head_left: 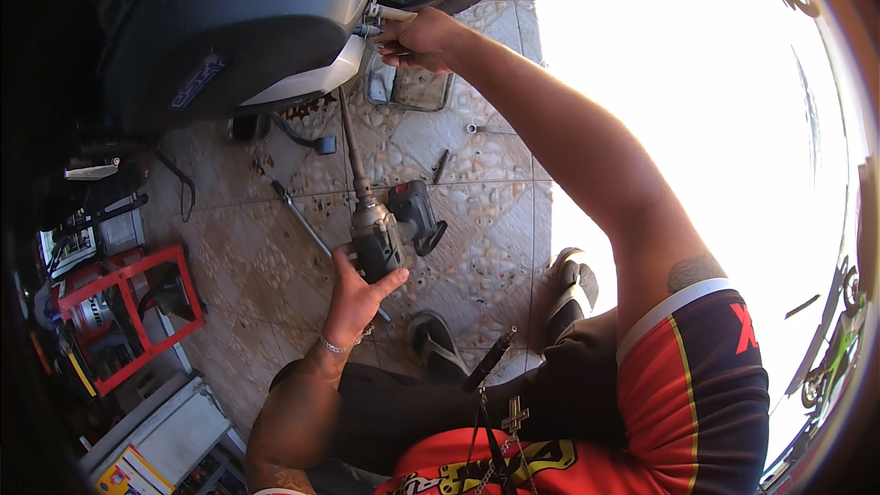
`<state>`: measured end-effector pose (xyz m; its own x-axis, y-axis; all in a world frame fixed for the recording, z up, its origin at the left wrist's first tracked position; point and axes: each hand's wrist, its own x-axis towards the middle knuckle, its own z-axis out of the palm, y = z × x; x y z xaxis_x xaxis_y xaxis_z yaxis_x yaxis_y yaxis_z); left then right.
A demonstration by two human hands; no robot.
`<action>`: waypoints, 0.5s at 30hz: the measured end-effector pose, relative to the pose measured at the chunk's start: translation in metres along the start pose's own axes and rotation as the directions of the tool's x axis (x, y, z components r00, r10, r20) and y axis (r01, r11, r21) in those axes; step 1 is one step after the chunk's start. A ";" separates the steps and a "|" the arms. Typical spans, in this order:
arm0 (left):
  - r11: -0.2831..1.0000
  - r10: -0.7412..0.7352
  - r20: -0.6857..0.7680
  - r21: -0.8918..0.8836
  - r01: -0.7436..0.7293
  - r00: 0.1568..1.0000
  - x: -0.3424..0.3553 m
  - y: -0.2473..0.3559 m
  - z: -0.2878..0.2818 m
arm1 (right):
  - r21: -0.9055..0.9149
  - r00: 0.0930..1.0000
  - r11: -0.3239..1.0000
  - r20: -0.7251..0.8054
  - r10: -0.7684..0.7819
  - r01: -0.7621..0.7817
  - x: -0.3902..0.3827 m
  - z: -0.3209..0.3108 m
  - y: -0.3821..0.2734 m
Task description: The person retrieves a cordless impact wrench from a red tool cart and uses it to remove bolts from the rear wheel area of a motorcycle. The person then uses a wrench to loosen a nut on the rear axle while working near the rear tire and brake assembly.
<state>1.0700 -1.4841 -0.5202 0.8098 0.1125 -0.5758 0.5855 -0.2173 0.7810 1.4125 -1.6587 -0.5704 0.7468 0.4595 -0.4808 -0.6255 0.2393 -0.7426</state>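
Over the tiled floor (495, 229), the motorbike (247, 27) hides the far end of the power drill's shaft (352, 142). A red rack (174, 335) stands left. The left hand (359, 291) grips the power drill (374, 236) below the bike. A metal bar (307, 220) passes behind that hand; a tray (423, 92) lies near the right hand (422, 39), whose grip I cannot tell. Its arm partly covers a wrench (473, 128).

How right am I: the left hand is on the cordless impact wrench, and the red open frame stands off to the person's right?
One slip: the head view shows the red open frame off to the person's left. The left hand is on the cordless impact wrench.
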 end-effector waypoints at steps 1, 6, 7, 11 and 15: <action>1.000 0.000 0.001 0.009 0.000 1.000 0.000 0.000 0.000 | -0.025 1.000 1.000 0.010 0.009 -0.009 0.000 -0.001 -0.002; 1.000 0.001 -0.002 0.011 -0.001 1.000 0.001 0.000 0.000 | 0.024 0.985 0.993 0.130 0.111 -0.115 0.001 -0.003 -0.006; 1.000 -0.010 0.002 0.009 0.010 1.000 0.001 0.001 0.000 | 0.002 0.984 0.996 0.158 0.084 -0.085 0.000 -0.004 -0.007; 0.999 -0.041 0.014 -0.001 0.041 0.999 0.001 0.000 0.000 | -0.117 0.987 0.991 0.143 0.074 -0.058 -0.006 -0.011 -0.007; 0.998 -0.069 0.014 -0.014 0.069 0.998 0.000 -0.001 0.000 | -0.207 0.989 0.978 0.147 0.020 0.010 -0.013 -0.022 -0.010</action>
<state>1.0697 -1.4834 -0.5208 0.7670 0.1138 -0.6315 0.6405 -0.1956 0.7426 1.4142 -1.6858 -0.5673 0.6924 0.5851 -0.4222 -0.5573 0.0621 -0.8280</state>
